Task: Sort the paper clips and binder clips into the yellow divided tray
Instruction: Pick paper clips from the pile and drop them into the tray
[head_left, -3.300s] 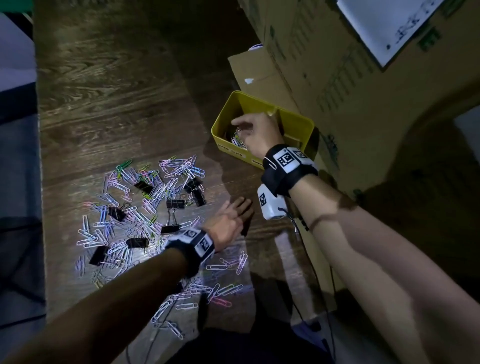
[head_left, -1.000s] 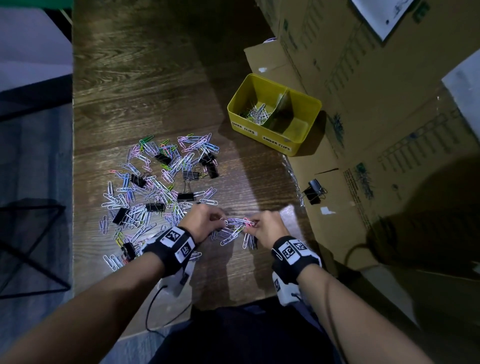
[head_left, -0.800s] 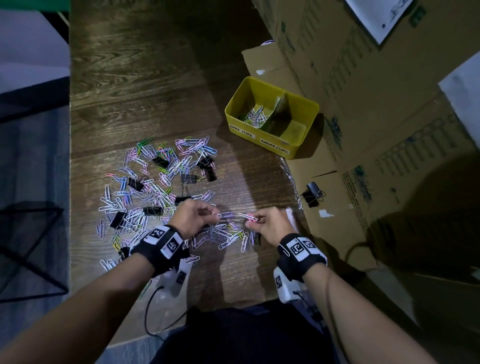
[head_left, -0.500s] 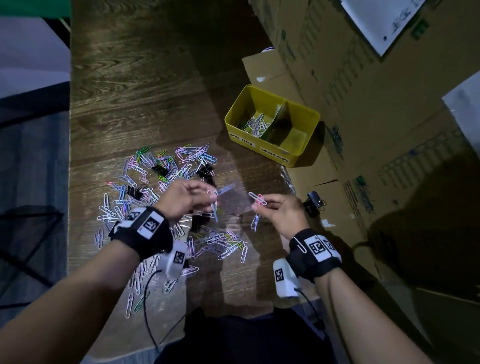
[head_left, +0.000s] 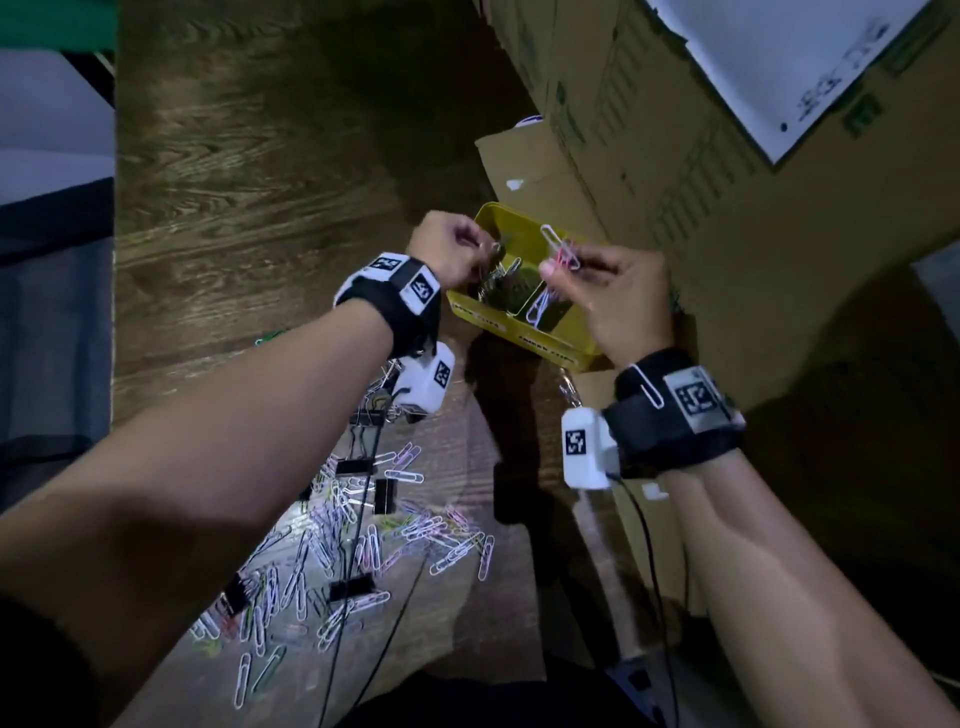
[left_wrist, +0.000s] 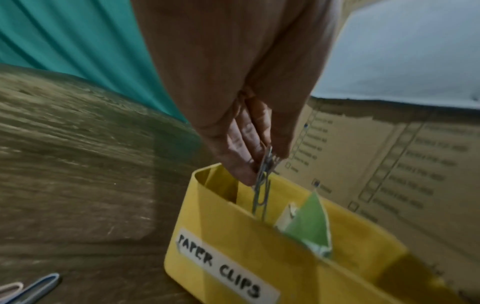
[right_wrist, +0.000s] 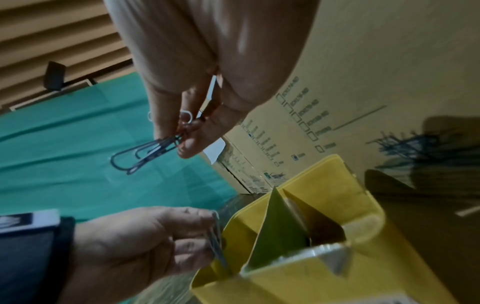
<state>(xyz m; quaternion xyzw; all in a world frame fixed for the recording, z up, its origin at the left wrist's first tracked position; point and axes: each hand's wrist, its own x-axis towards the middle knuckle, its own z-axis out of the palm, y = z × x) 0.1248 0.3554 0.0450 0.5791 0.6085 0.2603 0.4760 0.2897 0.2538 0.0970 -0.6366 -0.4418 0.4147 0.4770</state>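
Observation:
The yellow divided tray (head_left: 540, 340) stands against the boxes; its left compartment is labelled PAPER CLIPS (left_wrist: 215, 265), and a green divider (left_wrist: 309, 222) splits it. My left hand (head_left: 485, 254) pinches a few paper clips (left_wrist: 262, 189) that hang over the left compartment's rim. My right hand (head_left: 553, 267) pinches several paper clips (head_left: 558, 249) just above the tray's middle. In the right wrist view these clips (right_wrist: 145, 154) stick out to the left of the fingertips. Loose paper clips (head_left: 363, 540) and black binder clips (head_left: 385, 496) lie spread on the wooden table below my arms.
Large cardboard boxes (head_left: 727, 208) rise directly behind and to the right of the tray. Thin black cables (head_left: 358, 519) from the wrist cameras trail over the pile. One paper clip (head_left: 648, 388) is hooked on my right wristband. The table's left edge (head_left: 115, 312) borders grey floor.
Both hands picked paper clips from the near side of the pile, lifted, and moved away from me to the tray. They now hold the clips over it.

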